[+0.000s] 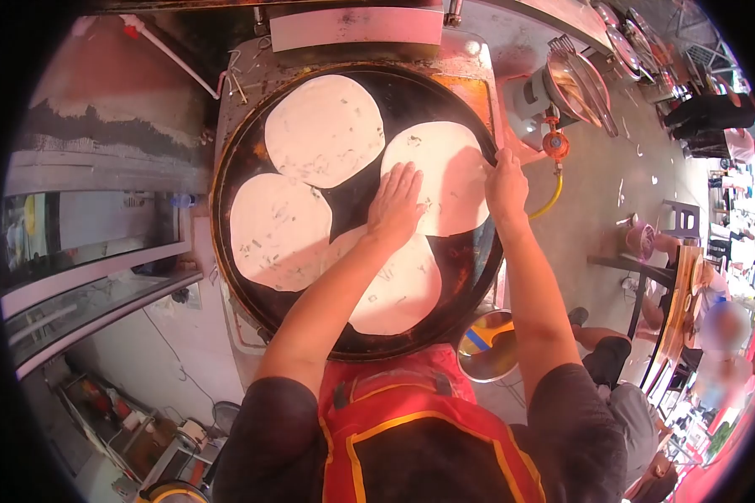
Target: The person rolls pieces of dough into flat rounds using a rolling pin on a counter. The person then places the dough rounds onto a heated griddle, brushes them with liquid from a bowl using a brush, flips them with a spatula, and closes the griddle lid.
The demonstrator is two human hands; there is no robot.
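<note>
Several round, pale flatbreads flecked with green lie in a large, dark, round pan (356, 186). My left hand (397, 201) is open, its fingers stretched out flat on the left edge of the right flatbread (449, 176). At the pan's right rim my right hand (506, 189) is closed, with its fingers curled at the edge beside that same flatbread. My left forearm partly covers the near flatbread (398, 289). The upper flatbread (323, 130) and the left flatbread (278, 230) are apart from both hands.
A gas cylinder (524, 105) with an orange regulator (554, 144) and yellow hose stands at the right. Above it, a bowl (577, 84) holds long utensils. A metal basin (488, 348) sits below the pan's right side. People and a wooden table (678, 298) are farther right.
</note>
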